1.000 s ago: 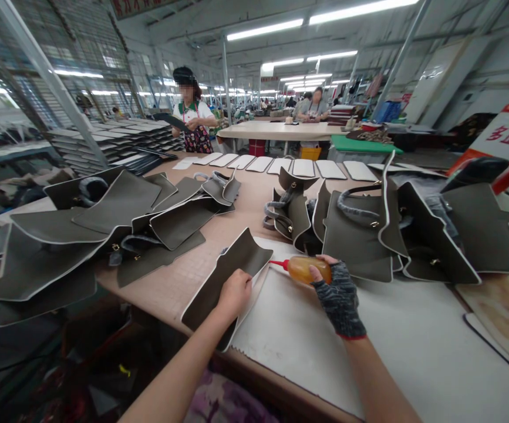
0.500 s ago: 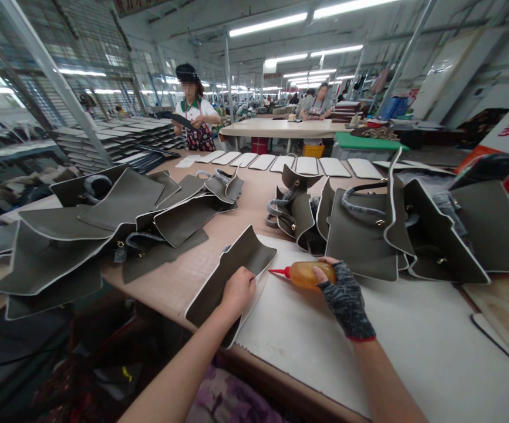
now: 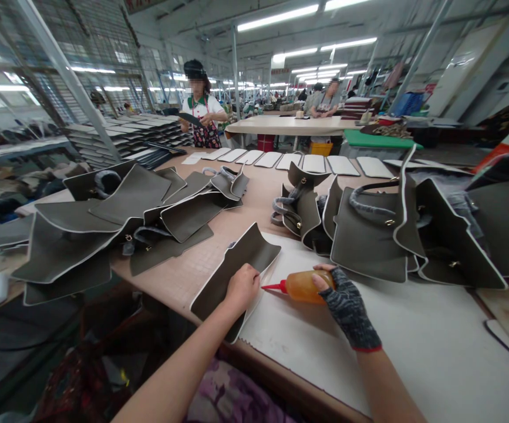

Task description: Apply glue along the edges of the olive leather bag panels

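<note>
My left hand [image 3: 243, 286], bare and with fingers curled, grips the near right edge of a grey-brown leather bag panel [image 3: 230, 264] with pale edges. The panel is bent and rests on the table. In a dark knitted fingerless glove, my right hand [image 3: 346, 302] is wrapped round a squeeze bottle [image 3: 304, 286] of amber liquid, probably glue. The bottle lies tilted nearly level, its red nozzle pointing left at the panel's edge close to my left fingers. Whether the tip touches the edge I cannot tell.
Bag pieces with wrapped handles [image 3: 368, 235] stand at the right, and more panels [image 3: 78, 241] are heaped at the left. White-faced panels [image 3: 289, 161] line the table's far side. A white sheet [image 3: 307, 352] covers the near tabletop. Beyond stands a co-worker [image 3: 201, 111] holding a dark piece.
The bottle's nozzle has moved down along the panel's edge, toward me and closer to my left hand. My left hand keeps its grip. The view has shifted slightly left.
</note>
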`<state>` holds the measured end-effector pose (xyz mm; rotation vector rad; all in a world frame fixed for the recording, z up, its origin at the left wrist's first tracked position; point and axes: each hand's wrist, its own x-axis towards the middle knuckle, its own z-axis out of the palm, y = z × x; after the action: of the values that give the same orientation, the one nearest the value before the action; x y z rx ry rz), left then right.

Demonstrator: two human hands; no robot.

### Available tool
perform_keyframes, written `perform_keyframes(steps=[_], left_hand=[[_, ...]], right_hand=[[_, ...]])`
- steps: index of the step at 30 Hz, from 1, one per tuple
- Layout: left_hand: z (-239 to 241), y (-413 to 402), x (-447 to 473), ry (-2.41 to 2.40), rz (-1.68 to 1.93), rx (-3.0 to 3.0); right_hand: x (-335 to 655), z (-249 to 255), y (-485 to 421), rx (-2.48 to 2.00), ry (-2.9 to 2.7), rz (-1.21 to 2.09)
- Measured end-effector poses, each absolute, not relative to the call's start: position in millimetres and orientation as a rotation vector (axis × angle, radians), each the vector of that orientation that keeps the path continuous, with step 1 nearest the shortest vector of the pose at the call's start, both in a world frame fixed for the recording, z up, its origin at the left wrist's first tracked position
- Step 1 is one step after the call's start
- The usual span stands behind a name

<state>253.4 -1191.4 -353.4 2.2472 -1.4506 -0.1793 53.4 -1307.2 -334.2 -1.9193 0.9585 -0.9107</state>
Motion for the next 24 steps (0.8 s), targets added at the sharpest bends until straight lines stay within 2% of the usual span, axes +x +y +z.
perform_keyframes(steps=[24], left_hand=[[-351.2,-1188.3,249.5,-1.479,-0.151,2.233]], right_hand=[[59.8,-330.3,-1291.7,-1.837,0.651,-0.622]])
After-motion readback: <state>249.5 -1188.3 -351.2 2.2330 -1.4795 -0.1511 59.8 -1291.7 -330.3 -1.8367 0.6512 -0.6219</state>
